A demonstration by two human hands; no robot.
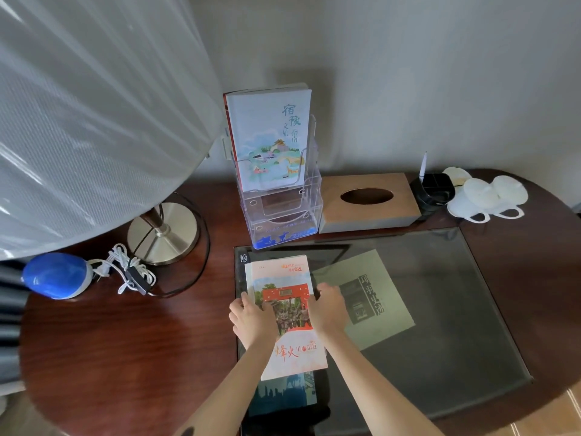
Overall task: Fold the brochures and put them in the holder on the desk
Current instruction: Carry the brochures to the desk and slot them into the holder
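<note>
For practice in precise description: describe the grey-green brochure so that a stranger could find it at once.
On the dark wooden desk lies a glass mat. The grey-green brochure lies flat within its edges, beside the right hand. Unlike the orange-and-white brochure to its left, it is plain, with only black characters.

Left hand [251,319] and right hand [328,309] hold the red brochure [290,355] before the holder [283,215].

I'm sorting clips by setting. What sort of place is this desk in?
Probably a hotel guest room: a clear brochure holder with a travel guide stands on the desk, beside a tissue box and white cups.
</note>
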